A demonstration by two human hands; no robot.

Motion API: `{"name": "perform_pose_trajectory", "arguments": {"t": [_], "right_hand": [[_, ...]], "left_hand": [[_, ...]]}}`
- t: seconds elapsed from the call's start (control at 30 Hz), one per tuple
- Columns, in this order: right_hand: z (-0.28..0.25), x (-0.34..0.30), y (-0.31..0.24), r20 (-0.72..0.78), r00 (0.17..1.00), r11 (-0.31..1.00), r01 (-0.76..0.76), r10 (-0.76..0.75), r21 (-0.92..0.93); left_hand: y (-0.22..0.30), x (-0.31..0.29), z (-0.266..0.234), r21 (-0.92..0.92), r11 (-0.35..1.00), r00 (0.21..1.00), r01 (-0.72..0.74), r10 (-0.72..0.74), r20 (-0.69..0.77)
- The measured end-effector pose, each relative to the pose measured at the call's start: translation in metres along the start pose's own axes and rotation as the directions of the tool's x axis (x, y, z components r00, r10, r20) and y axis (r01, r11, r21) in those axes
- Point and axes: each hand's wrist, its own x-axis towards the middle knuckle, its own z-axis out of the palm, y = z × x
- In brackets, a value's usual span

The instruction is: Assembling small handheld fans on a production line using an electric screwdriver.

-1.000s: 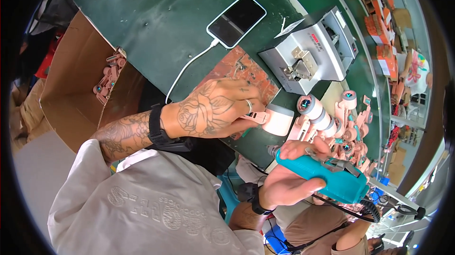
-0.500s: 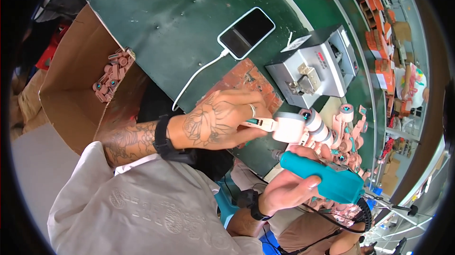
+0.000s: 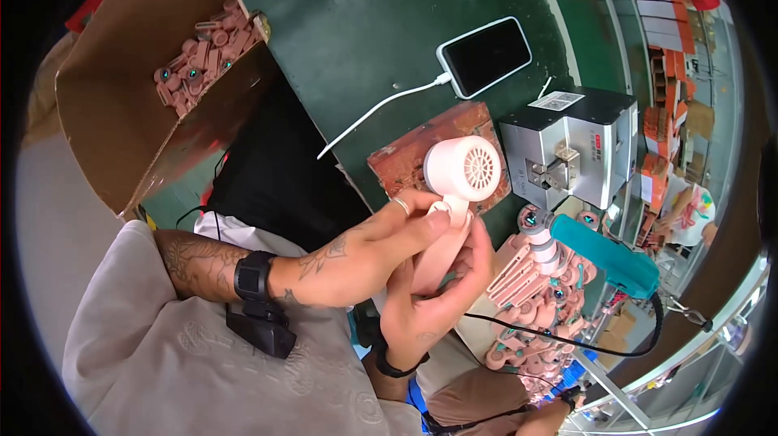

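Both hands are closed on a pink handheld fan [image 3: 463, 168] with a round slotted grille on its head. My left hand [image 3: 356, 267], ringed and tattooed, pinches the neck between thumb and fingers. My right hand [image 3: 442, 302] wraps the handle from below, hiding part of it. The fan's head is over a worn reddish block [image 3: 405, 162] on the green table. To the right, out of my hands, a teal electric screwdriver [image 3: 608, 256] with a black cable points its tip toward a silver box-shaped machine [image 3: 596, 152], which has a metal fitting on its front.
Pink fan parts [image 3: 543, 314] are heaped on the right. A cardboard box [image 3: 105, 112] at the left holds more pink pieces [image 3: 211, 55]. A phone [image 3: 489, 57] with a white cable [image 3: 381, 104] lies on the green table [image 3: 340, 31]. Another person's arm [image 3: 527, 416] shows at the lower right.
My right hand has let go of the electric screwdriver and taken the fan's handle. The fan has turned so its grille shows. The view has shifted.
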Motion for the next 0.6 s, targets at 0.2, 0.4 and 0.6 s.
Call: {"name": "perform_pose_trajectory", "arguments": {"t": [0.2,0.4,0.6], "right_hand": [[-0.005,-0.009,-0.009,-0.082,0.991,0.994,-0.109,0.107,-0.017],[-0.004,-0.009,-0.008,-0.179,0.980,0.992,-0.100,0.086,-0.073],[-0.017,-0.003,-0.017,-0.399,0.894,0.930,-0.051,0.205,0.364]], "left_hand": [[-0.011,-0.001,0.000,-0.275,0.946,0.985,0.170,-0.175,0.006],[-0.020,-0.002,0.008,-0.126,0.988,0.991,0.094,-0.105,-0.087],[-0.012,0.002,0.011,-0.213,0.967,0.989,0.140,-0.146,-0.011]]}}
